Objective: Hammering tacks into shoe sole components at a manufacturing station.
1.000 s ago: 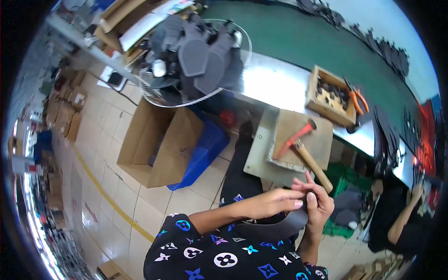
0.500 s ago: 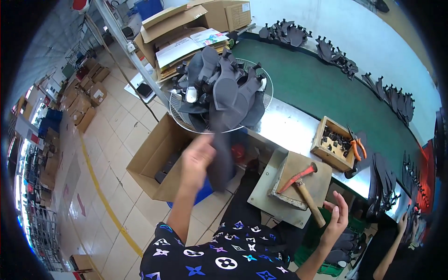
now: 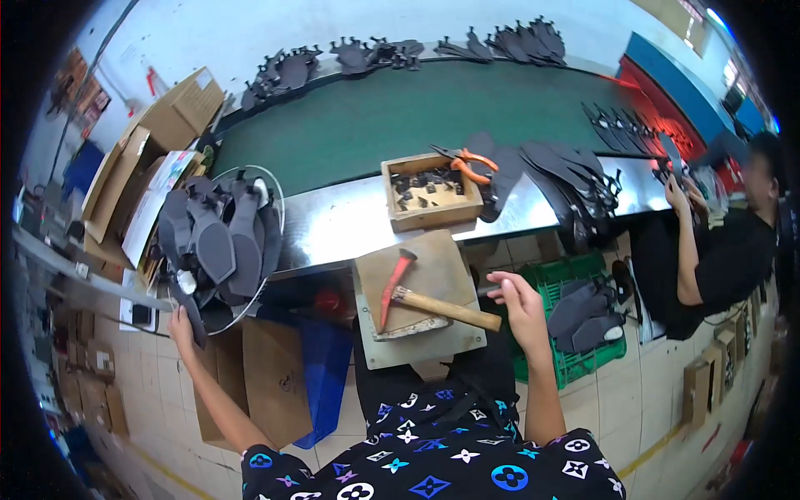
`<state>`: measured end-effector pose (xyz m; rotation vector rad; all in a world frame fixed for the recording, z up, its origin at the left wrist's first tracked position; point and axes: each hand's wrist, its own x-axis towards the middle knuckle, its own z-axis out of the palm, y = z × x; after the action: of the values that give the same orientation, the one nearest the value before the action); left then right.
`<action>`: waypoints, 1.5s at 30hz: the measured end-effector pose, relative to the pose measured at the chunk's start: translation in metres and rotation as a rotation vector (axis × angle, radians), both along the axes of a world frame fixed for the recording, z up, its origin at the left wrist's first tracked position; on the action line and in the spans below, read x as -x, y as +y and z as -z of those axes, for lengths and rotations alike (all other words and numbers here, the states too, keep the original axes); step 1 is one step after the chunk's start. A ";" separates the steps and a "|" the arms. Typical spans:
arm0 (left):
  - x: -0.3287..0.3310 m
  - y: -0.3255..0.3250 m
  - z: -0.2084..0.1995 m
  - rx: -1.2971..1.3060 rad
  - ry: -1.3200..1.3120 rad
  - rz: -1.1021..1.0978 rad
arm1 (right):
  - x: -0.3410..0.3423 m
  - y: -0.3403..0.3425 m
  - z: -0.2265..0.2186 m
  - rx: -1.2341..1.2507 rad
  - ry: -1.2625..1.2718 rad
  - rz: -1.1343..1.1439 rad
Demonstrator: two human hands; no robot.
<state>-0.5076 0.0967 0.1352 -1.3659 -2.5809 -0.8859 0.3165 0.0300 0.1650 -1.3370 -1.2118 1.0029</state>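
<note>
On the left, I have the left hand [image 3: 180,331] pinching a dark sole [image 3: 192,312] at the near left side of the round wire basket [image 3: 282,200]. From here I cannot tell if that sole touches the others. The basket holds a big heap of grey soles [image 3: 215,250], so I think a good lot is done, but this one has not been let go. Below, on the near side, stands a brown cardboard box [image 3: 279,392], with a blue bin [image 3: 329,367] just to its right.

In the middle, a hammer [image 3: 433,304] with a red head lies across a flat tan block [image 3: 437,258], with no hand on it. Farther back, a wooden box [image 3: 437,218] holds small black bits, and pliers [image 3: 471,171] with orange handles lie over its far right corner.

The right hand [image 3: 521,310] hangs just beside the end of the hammer's handle, its fingers loose and a bit bent, with nothing in them.

On the right, more soles sit in a green crate [image 3: 567,365] and on the shiny bench [image 3: 333,233]. I guess some of those are left to do, but I cannot be sure. At the far right sits another person [image 3: 717,262].
</note>
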 end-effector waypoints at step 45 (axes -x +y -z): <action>-0.585 -0.041 0.099 -0.464 -1.309 0.477 | 0.007 0.030 0.199 0.107 -0.245 0.005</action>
<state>0.0772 0.0555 0.0365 -1.5020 -2.2353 -3.0279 0.3093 0.0600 -0.0336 -1.5816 -1.3501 0.9305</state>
